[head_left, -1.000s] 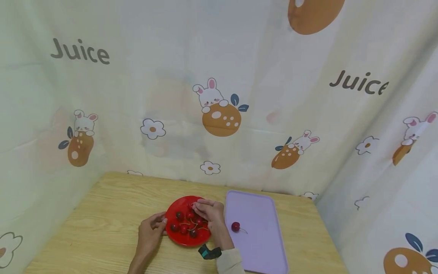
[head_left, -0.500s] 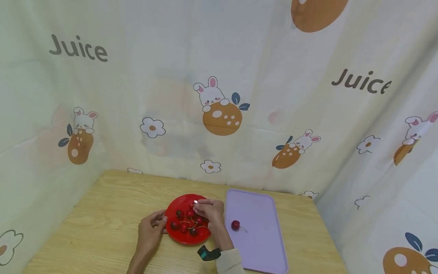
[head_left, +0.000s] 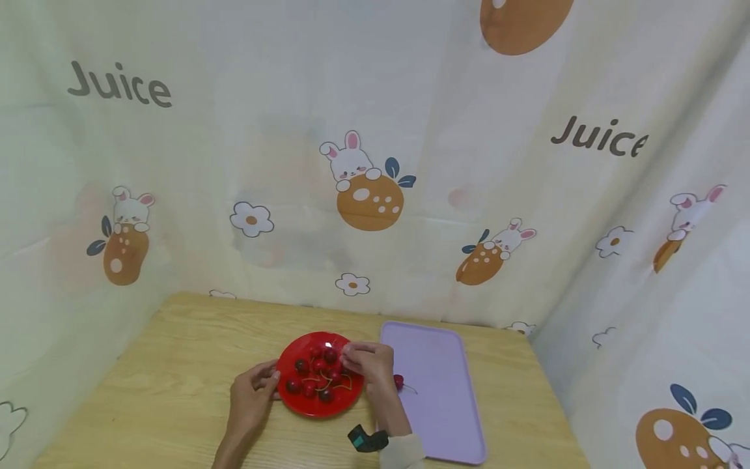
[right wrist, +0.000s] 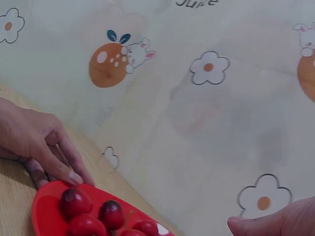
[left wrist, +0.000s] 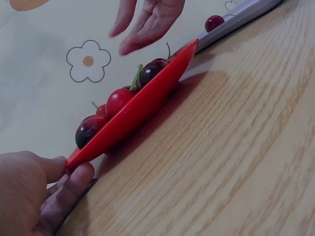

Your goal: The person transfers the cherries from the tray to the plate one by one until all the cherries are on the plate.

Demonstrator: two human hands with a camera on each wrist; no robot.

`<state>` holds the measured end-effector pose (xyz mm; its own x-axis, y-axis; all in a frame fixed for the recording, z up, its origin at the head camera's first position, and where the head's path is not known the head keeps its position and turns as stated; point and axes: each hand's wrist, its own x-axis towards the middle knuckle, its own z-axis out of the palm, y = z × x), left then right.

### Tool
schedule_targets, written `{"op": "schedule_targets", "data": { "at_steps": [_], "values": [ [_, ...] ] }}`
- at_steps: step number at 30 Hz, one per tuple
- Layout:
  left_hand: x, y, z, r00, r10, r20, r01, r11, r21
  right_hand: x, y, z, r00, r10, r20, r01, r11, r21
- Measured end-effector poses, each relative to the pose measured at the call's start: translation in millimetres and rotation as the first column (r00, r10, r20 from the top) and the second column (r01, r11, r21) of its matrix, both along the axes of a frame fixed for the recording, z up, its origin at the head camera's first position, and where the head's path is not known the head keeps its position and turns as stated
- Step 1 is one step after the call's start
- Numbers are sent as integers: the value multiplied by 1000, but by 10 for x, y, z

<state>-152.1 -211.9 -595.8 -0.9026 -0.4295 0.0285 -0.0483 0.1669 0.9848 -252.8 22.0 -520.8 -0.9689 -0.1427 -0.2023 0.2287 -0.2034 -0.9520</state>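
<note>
A red plate holds several dark and bright red cherries, some with green stems. My left hand pinches its left rim, thumb above and fingers beneath. Over the right side of the plate is my right hand; the left wrist view shows its fingers loose and apart above the cherries, nothing seen between them. A single cherry with a stem lies on the lilac tray, partly behind my right wrist in the head view.
The tray stands just right of the plate on a wooden table. A printed curtain with rabbits and flowers hangs behind and at both sides. A black strap piece sits at my right wrist.
My right hand has shifted slightly right and away from the cherries, uncovering a dark cherry at the back of the plate. My left hand still holds the rim; the view has turned slightly.
</note>
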Motion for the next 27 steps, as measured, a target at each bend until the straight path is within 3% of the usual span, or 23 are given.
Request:
{"op": "schedule_targets", "data": {
  "at_steps": [3,8,13,20,27],
  "values": [
    [9,0,-10,1000,1,-2,-1,1000,6,-14,150,4,1000,-7,-21,7,1000,-13],
    [19,-13,-26,1000,3,-11,-2,1000,16,-43,448,40,997,-71,15,70,997,18],
    [34,-26,-20,1000,1,-15,0,1000,20,-8,741,98,991,-133,7,134,991,-15],
    [22,-7,-22,1000,1,-26,-2,1000,-11,-16,1051,50,979,-201,45,202,979,-17],
    [11,36,-36,999,11,-43,-12,1000,-12,16,1263,2,974,-219,64,220,975,-9]
  ]
}}
